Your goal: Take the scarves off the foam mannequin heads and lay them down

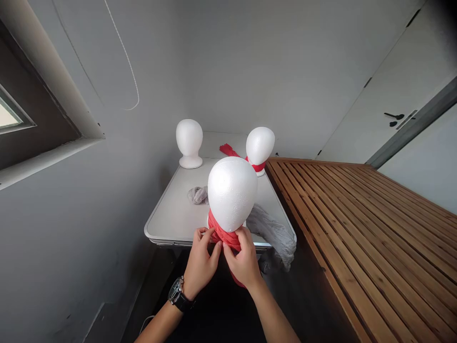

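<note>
A white foam mannequin head (233, 193) stands at the table's near edge with a red scarf (224, 234) wrapped around its neck. My left hand (204, 259) pinches the scarf at the front left of the neck. On the other side, my right hand (243, 255) grips the same cloth, thumb and fingers closed on it. Both thumbs come close together just below the chin. Part of the scarf hangs under my right hand, mostly hidden. A grey scarf (273, 231) lies behind the head and droops over the front right edge of the table.
The white table (171, 214) also bears a bare foam head (189, 143) at back left. At back right is another foam head (260, 145) with a red scarf (229, 150) around its neck. Wooden slats (357, 228) run along the right; a grey wall (107, 214) stands left.
</note>
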Motion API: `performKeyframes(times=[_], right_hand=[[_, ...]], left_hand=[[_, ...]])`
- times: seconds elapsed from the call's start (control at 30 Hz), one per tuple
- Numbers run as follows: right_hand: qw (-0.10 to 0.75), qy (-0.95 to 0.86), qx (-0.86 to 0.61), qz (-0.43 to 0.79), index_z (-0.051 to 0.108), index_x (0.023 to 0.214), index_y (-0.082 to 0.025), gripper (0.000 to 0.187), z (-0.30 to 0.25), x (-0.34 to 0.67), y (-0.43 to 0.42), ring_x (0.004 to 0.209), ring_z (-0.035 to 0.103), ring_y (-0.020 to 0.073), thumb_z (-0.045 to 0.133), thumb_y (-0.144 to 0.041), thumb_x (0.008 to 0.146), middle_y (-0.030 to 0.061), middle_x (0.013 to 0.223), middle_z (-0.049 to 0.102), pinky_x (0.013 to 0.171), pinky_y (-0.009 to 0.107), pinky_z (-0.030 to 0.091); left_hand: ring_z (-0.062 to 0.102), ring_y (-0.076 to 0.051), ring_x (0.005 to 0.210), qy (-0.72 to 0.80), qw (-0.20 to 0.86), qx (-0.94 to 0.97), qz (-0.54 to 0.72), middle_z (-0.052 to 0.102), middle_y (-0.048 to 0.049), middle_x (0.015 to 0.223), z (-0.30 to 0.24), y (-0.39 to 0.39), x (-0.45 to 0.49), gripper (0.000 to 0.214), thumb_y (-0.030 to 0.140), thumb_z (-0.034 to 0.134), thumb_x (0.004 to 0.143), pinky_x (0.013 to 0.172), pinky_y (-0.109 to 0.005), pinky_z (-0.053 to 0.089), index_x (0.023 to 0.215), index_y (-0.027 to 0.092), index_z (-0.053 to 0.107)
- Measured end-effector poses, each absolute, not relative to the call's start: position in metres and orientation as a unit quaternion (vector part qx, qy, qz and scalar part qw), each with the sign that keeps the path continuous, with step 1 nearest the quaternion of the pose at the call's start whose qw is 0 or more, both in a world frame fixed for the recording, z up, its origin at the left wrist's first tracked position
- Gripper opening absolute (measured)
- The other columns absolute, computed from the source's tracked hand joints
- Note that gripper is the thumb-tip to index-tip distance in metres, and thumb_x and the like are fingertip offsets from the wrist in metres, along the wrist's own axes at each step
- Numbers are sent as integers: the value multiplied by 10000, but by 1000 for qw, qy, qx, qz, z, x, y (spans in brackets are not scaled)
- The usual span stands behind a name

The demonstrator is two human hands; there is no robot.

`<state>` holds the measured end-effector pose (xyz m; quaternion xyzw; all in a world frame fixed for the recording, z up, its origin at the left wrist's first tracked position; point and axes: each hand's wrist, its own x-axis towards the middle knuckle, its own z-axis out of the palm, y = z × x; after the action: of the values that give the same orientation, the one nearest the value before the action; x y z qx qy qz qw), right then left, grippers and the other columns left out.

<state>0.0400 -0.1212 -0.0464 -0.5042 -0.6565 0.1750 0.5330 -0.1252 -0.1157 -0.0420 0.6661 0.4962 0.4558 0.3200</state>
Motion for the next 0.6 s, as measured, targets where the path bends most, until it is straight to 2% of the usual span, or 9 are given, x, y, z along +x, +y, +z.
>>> performKeyframes(times=[0.1, 0.2, 0.3, 0.37, 0.43, 0.5, 0.6], right_hand=[[568, -601, -486, 282, 583, 1317, -234, 331, -52, 44, -130, 1154, 657, 257, 642, -341, 1010, 105, 1256, 667, 1013, 412, 551], [620, -497, -491, 356, 593, 1188, -220, 277, -59, 45, -131, 1073, 663, 231, 593, -455, 1041, 87, 1148, 678, 955, 369, 554], [639, -398, -531, 389, 592, 1092, -227, 332, -63, 42, -126, 980, 653, 218, 677, -527, 977, 66, 1049, 676, 889, 342, 548], [643, -334, -530, 440, 578, 1061, -238, 408, -64, 39, -122, 854, 636, 196, 786, -541, 884, 35, 970, 659, 772, 312, 541], [641, -290, -508, 496, 586, 1025, -235, 468, -63, 38, -119, 756, 607, 173, 868, -531, 796, 6, 883, 639, 695, 289, 517], [617, -288, -482, 551, 632, 1006, -215, 472, -60, 38, -117, 748, 612, 173, 895, -524, 765, 10, 854, 658, 711, 292, 518], [555, -326, -456, 614, 708, 956, -179, 453, -55, 43, -116, 810, 642, 198, 844, -586, 810, 54, 887, 718, 761, 310, 529]], left_hand=[[636, -242, 1155, 460, 401, 630, 480, 569, -119, 1310, -39, -121, -115, 347, 412, 572, 1066, 982, -424, 594, 1370, 247, 599], [607, -246, 1215, 450, 449, 610, 473, 532, -122, 1344, -37, -126, -104, 310, 468, 582, 1057, 988, -401, 596, 1239, 229, 657], [616, -245, 1141, 480, 445, 609, 448, 564, -115, 1240, -38, -130, -96, 324, 510, 599, 1039, 1014, -419, 573, 1111, 205, 681], [621, -257, 1138, 491, 435, 617, 434, 609, -114, 1205, -38, -131, -95, 340, 514, 612, 1030, 1050, -435, 541, 1159, 206, 681], [632, -270, 1169, 480, 446, 632, 414, 657, -125, 1241, -37, -132, -96, 390, 517, 615, 1026, 1076, -433, 515, 1256, 206, 669], [653, -276, 1179, 466, 466, 640, 394, 692, -137, 1277, -34, -132, -99, 442, 540, 596, 1031, 1073, -410, 507, 1290, 189, 664], [698, -278, 1089, 478, 474, 646, 360, 748, -139, 1195, -27, -130, -103, 485, 589, 534, 1045, 979, -364, 525, 1190, 157, 700]])
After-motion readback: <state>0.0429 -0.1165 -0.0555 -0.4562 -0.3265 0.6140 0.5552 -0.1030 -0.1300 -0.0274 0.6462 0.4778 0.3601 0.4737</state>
